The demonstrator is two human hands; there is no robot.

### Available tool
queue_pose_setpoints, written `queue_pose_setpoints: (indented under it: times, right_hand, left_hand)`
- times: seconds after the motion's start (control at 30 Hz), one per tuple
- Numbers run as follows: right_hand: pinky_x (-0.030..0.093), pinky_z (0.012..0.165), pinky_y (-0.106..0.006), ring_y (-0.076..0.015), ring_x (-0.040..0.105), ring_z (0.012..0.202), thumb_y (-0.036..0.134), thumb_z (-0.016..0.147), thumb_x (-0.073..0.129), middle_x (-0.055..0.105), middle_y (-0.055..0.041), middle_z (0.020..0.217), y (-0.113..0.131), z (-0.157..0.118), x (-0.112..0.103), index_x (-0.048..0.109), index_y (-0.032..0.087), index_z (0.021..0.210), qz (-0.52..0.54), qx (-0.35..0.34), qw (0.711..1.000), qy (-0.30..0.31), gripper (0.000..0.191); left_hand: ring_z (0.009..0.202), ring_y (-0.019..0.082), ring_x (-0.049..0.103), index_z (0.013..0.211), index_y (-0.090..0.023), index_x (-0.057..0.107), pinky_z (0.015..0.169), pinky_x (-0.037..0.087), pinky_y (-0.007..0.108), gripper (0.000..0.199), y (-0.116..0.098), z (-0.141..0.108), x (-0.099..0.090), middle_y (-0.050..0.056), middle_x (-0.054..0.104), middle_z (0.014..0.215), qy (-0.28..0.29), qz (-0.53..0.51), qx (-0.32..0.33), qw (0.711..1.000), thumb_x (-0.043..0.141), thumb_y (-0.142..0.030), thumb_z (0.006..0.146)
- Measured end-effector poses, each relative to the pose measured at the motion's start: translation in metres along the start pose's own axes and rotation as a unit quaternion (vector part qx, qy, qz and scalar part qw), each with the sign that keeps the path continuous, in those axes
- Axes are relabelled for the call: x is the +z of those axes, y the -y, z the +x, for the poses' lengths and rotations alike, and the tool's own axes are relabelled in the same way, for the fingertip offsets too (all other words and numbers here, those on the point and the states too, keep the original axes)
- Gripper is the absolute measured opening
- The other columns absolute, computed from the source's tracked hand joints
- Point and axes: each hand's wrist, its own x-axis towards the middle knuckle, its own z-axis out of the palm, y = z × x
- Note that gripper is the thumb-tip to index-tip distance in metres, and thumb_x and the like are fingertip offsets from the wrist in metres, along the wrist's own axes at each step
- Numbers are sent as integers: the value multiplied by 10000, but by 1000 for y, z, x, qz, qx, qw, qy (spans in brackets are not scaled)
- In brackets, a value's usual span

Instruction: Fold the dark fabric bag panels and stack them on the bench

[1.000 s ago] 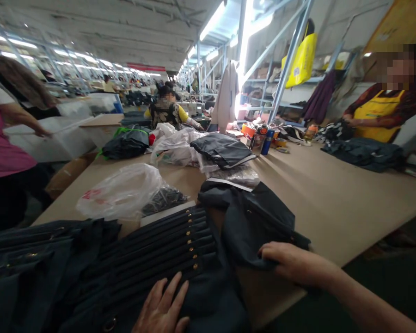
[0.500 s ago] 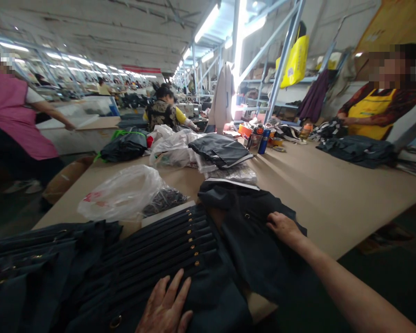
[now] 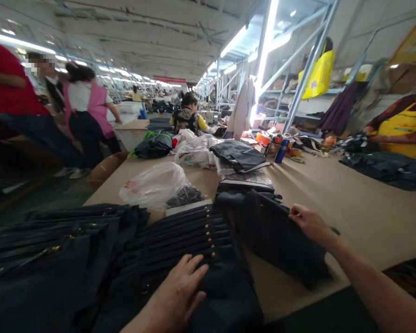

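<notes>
My left hand (image 3: 180, 286) lies with its fingers apart on a row of overlapping dark cloth pieces (image 3: 180, 236), which carry a line of small gold-coloured metal fittings. To the right, my right hand (image 3: 307, 222) pinches the edge of a separate dark cloth piece (image 3: 280, 240), partly lifted and blurred. A further dark stack (image 3: 69, 259) with metal fittings and zips lies at the left. Behind the row is a clear plastic bag (image 3: 156, 182) beside small dark items in plastic.
On the brown table (image 3: 360, 208) are a folded dark bundle (image 3: 241, 156), a blue bottle (image 3: 281, 151), an orange tape roll (image 3: 262, 138) and a dark cloth pile (image 3: 384, 169). People stand at left and right; another sits beyond the table.
The view has swung left. My right hand has taken the dark cloth by its edge and raised it, uncovering some table. People in red and dark clothing now show at the left.
</notes>
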Motion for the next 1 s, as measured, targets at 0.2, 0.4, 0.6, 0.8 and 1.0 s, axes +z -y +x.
queue_pose_setpoints:
  times: [0.2, 0.4, 0.6, 0.8, 1.0]
  right_hand:
    - [290, 534, -266, -109, 473, 559, 239, 874, 468, 546, 23, 691, 114, -67, -105, 485, 221, 839, -66, -350, 932, 62, 42]
    - [322, 552, -251, -106, 488, 580, 165, 856, 487, 578, 28, 711, 197, -98, -96, 522, 233, 896, 82, -454, 878, 126, 87]
    - [394, 664, -220, -115, 554, 756, 389, 856, 527, 624, 14, 853, 182, -45, -6, 608, 221, 987, 219, -248, 890, 313, 228]
    - [309, 619, -246, -111, 474, 663, 332, 875, 439, 551, -1, 717, 176, -32, 64, 529, 171, 694, 105, -213, 936, 259, 258]
    - [275, 619, -286, -160, 570, 720, 344, 892, 396, 639, -29, 784, 179, -33, 82, 536, 188, 731, -2, -198, 956, 215, 264]
  left_hand:
    - [1203, 217, 488, 1148, -154, 559, 991, 466, 384, 292, -51, -11, -82, 93, 613, 1190, -317, 33, 168, 933, 464, -170, 873]
    - [605, 130, 570, 837, -197, 595, 571, 466, 236, 191, -60, -47, -112, 0, 617, 667, -186, 41, 122, 974, 414, -222, 893]
    - [621, 174, 605, 778, -201, 569, 571, 434, 281, 244, 2, -53, -90, 15, 627, 696, 70, 21, -137, 988, 380, -298, 899]
    - [705, 238, 635, 883, -185, 601, 657, 466, 370, 238, 25, -26, -49, 77, 651, 767, 143, 79, -173, 971, 366, -224, 890]
    - [784, 276, 613, 877, -120, 637, 691, 474, 421, 277, 18, -7, -35, 132, 638, 831, 109, 185, -166, 963, 361, -110, 852]
